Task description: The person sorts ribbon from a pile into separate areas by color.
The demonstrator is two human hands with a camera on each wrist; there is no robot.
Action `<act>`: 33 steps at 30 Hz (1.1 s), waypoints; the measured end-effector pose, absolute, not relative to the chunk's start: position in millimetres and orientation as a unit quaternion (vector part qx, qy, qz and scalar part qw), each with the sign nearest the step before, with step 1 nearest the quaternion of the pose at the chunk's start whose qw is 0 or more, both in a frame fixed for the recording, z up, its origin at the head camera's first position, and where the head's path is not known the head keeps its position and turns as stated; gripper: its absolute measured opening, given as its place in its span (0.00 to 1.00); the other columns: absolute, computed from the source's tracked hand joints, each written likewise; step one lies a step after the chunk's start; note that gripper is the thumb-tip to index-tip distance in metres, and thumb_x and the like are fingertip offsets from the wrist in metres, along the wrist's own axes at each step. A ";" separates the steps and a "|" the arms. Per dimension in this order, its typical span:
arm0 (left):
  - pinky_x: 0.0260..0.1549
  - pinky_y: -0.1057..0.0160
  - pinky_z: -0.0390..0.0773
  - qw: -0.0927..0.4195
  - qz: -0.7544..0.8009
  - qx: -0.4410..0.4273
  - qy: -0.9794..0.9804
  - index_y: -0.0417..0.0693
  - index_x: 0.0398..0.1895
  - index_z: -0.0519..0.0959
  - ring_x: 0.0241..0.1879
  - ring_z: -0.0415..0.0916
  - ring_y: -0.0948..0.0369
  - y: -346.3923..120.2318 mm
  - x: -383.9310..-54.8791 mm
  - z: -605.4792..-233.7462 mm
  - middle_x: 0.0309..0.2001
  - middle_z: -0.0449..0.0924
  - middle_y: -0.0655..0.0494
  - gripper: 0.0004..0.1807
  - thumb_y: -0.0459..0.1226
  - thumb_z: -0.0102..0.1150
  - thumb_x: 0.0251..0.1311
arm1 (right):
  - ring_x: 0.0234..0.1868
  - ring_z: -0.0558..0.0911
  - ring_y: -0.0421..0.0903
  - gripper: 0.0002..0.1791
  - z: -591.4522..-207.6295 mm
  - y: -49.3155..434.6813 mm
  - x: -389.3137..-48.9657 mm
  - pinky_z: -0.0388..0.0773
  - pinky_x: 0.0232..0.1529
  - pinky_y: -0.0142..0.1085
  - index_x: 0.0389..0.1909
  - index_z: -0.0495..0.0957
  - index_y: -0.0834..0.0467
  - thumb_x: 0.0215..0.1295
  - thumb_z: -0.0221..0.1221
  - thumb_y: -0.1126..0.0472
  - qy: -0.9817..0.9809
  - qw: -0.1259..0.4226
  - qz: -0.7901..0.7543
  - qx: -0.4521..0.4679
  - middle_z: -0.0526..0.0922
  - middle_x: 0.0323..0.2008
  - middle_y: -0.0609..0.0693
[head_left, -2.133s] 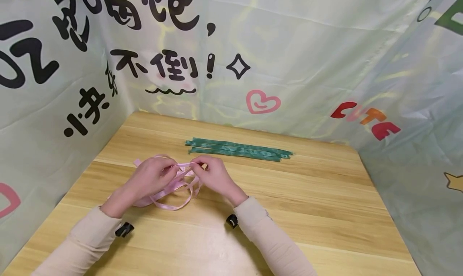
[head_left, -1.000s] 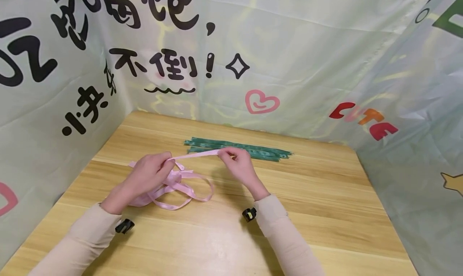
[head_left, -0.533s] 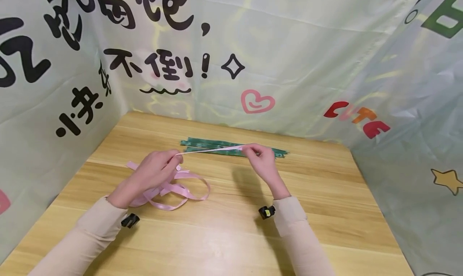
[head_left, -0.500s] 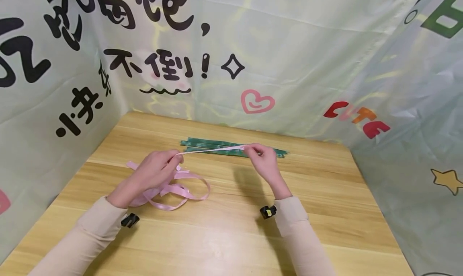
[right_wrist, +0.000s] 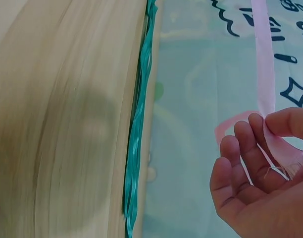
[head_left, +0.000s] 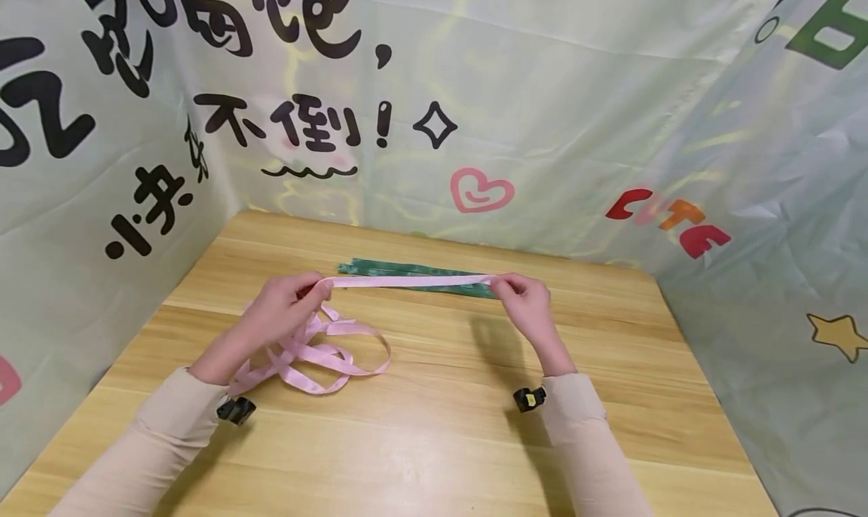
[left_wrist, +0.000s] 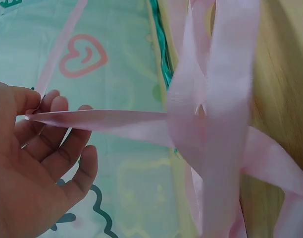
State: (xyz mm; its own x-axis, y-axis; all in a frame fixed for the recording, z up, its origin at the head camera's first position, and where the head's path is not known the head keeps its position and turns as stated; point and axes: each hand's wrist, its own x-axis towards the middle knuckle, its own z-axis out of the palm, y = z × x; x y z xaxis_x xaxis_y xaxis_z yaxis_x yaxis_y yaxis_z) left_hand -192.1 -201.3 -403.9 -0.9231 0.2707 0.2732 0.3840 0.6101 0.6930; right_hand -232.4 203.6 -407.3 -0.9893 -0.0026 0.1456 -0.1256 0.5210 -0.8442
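Note:
A pink satin ribbon (head_left: pixel 407 281) is stretched nearly level between both hands, above the table. My left hand (head_left: pixel 281 306) pinches it between thumb and index finger; in the left wrist view the other fingers of that hand (left_wrist: pixel 47 158) are loosely bent. From the left hand the ribbon runs down to a loose pile of pink ribbon (head_left: pixel 319 362) on the table. My right hand (head_left: pixel 529 306) pinches the ribbon close to its end. The frayed ribbon end (right_wrist: pixel 290 163) shows by the palm of the right hand (right_wrist: pixel 260 183) in the right wrist view.
Several green ribbon strips (head_left: pixel 400 268) lie side by side near the back of the wooden table (head_left: pixel 576 442), partly hidden behind the stretched pink ribbon. Printed cloth walls (head_left: pixel 576 125) enclose the table at the back and sides.
My right hand has moved away to the right, drawing the pink ribbon out into a longer span. The left hand has stayed near the pile. The green strips lie as before.

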 end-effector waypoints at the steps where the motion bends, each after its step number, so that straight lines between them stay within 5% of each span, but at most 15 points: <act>1: 0.22 0.65 0.65 0.072 -0.409 -0.174 -0.893 0.51 0.33 0.79 0.20 0.64 0.63 -201.4 -192.4 -403.7 0.21 0.68 0.58 0.15 0.44 0.52 0.80 | 0.48 0.84 0.60 0.19 -407.6 206.3 -232.2 0.78 0.45 0.40 0.51 0.89 0.60 0.77 0.57 0.51 -0.871 0.063 0.486 0.033 0.89 0.48 0.62; 17: 0.24 0.65 0.68 0.086 -0.466 -0.125 -0.872 0.46 0.32 0.78 0.25 0.68 0.63 -208.1 -198.8 -401.4 0.26 0.75 0.54 0.10 0.39 0.60 0.73 | 0.49 0.84 0.60 0.22 -409.9 239.5 -228.4 0.78 0.42 0.35 0.53 0.87 0.62 0.78 0.56 0.49 -0.878 0.069 0.473 -0.015 0.88 0.49 0.65; 24: 0.30 0.64 0.70 0.088 -0.463 -0.131 -0.872 0.48 0.31 0.79 0.28 0.70 0.61 -207.5 -199.2 -397.5 0.27 0.76 0.52 0.10 0.39 0.60 0.72 | 0.44 0.85 0.48 0.22 -411.4 262.8 -225.5 0.79 0.40 0.28 0.51 0.88 0.62 0.77 0.58 0.48 -0.877 0.086 0.470 -0.051 0.90 0.46 0.60; 33: 0.29 0.64 0.73 0.084 -0.466 -0.137 -0.870 0.48 0.32 0.79 0.28 0.72 0.60 -206.4 -204.0 -400.4 0.28 0.78 0.48 0.10 0.39 0.59 0.74 | 0.45 0.86 0.45 0.24 -409.8 288.0 -224.4 0.84 0.45 0.36 0.55 0.86 0.62 0.77 0.57 0.46 -0.872 0.087 0.474 -0.088 0.90 0.46 0.54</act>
State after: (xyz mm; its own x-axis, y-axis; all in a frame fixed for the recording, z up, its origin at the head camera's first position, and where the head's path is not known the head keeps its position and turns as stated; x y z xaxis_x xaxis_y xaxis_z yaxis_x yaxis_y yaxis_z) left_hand -204.0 -206.4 -400.4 -0.9481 0.1603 0.2747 0.3175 0.5281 0.7876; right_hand -224.4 288.0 -409.8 -0.9694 0.2358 0.0683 0.0707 0.5344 -0.8423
